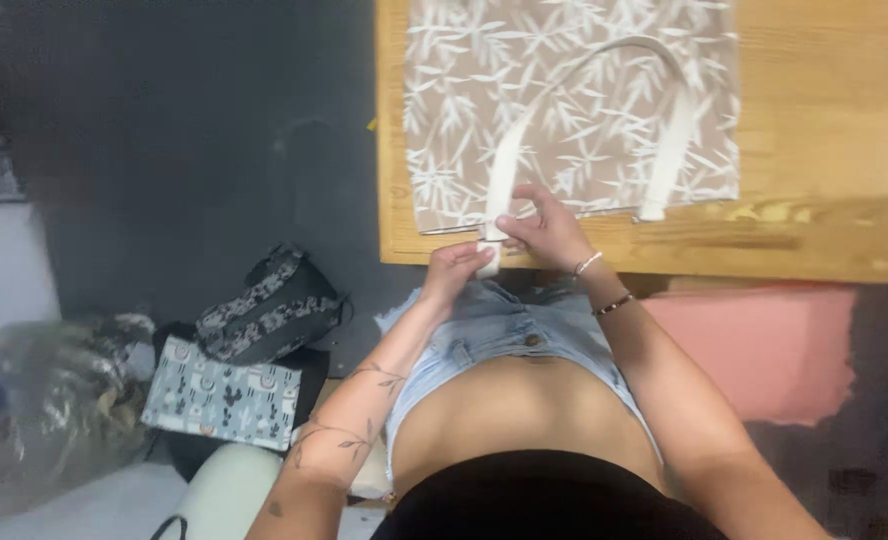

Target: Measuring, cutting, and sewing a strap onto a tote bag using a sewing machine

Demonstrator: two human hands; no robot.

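Both your hands pinch one end of the cream strap at the near edge of the fabric piece.

Your left hand point(456, 267) has its fingers curled shut on the strap's point(505, 170) loose end just off the wooden table's point(824, 110) edge — your right hand point(544, 225) presses fingers and thumb closed on the same end, just above. The strap loops across the beige leaf-print fabric point(574, 100), which lies flat on the table. Down to your left — a pale blue patterned pouch point(222, 404) lies beside a dark patterned bag point(264, 305), well apart from your hands.
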